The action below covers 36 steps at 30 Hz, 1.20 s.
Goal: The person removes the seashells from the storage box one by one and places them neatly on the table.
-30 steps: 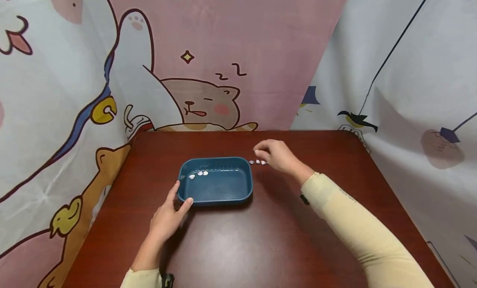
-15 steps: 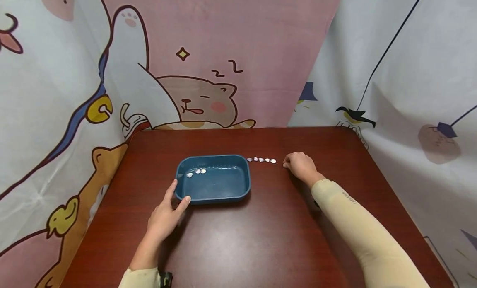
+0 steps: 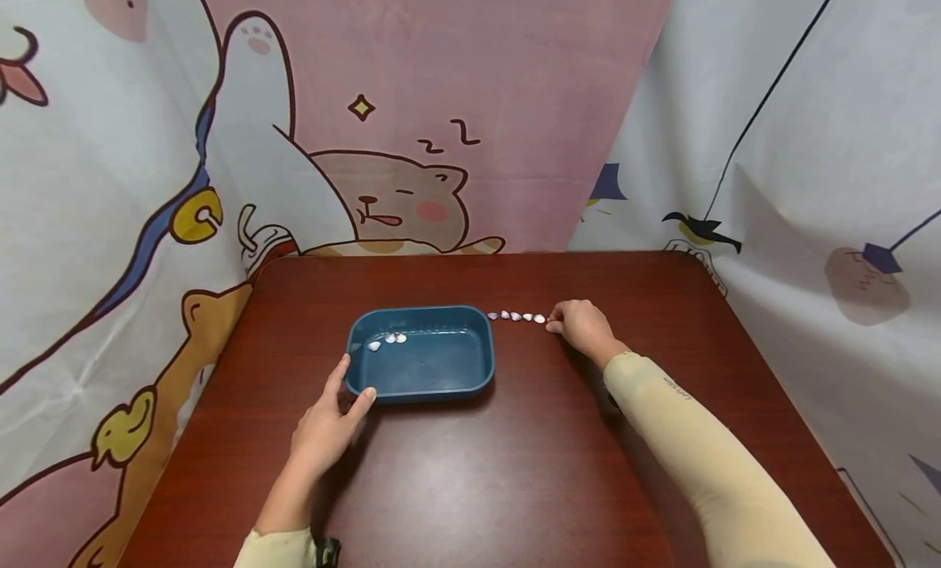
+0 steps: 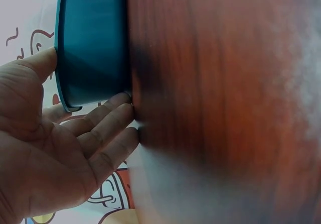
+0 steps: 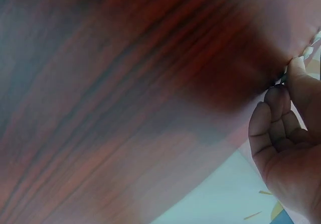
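My left hand [image 3: 321,429] holds the left near corner of a blue plastic tray [image 3: 422,395], thumb on the near rim and fingers along the left side. In the left wrist view, the thumb presses the tray wall [image 4: 95,48] near its rim. Several small whitish seashells [image 3: 374,346] lie in the tray's far left part. To the right of the tray runs a row of several seashells [image 3: 516,316] on the table. At that row's right end, my right hand [image 3: 582,327] pinches what looks like another seashell, mostly hidden by thumb and forefinger [image 5: 297,66].
The reddish-brown wooden table [image 3: 470,486] has its far edge against a pink and white curtain [image 3: 515,127] with cartoon animals. More curtain hangs close along the left and right sides.
My right hand has gone from above the row down to the table right of it, then slid left to the row's end. The left hand stays at the tray; the view shifted slightly.
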Available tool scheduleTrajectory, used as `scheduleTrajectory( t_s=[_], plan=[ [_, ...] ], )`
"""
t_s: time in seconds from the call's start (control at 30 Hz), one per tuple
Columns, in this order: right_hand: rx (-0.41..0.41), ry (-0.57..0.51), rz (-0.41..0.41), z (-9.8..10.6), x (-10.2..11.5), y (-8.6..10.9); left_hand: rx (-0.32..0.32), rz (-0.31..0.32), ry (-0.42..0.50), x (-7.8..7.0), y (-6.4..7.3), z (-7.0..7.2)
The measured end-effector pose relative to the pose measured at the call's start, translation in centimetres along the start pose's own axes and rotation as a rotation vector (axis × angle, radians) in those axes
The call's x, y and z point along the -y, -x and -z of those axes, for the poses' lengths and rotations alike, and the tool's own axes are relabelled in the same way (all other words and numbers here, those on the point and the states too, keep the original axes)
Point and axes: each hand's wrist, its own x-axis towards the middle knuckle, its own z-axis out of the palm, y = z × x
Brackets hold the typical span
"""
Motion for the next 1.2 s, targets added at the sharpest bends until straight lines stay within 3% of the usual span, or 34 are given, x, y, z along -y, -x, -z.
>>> scheduleTrajectory(
  t_s=[0.27,0.5,1.2],
  plan=[
    [-0.001,-0.076,-0.039,0.1,-0.6,0.2,-0.011,-0.018,-0.002,-0.1,0.0,0.2],
    [0.039,-0.094,-0.013,0.1,-1.0,0.3,-0.009,-0.011,0.000,0.0,-0.1,0.0],
    [0.066,-0.045,0.011,0.4,-0.4,-0.1,-0.008,-0.016,0.012,0.1,0.2,0.2]
  ],
)
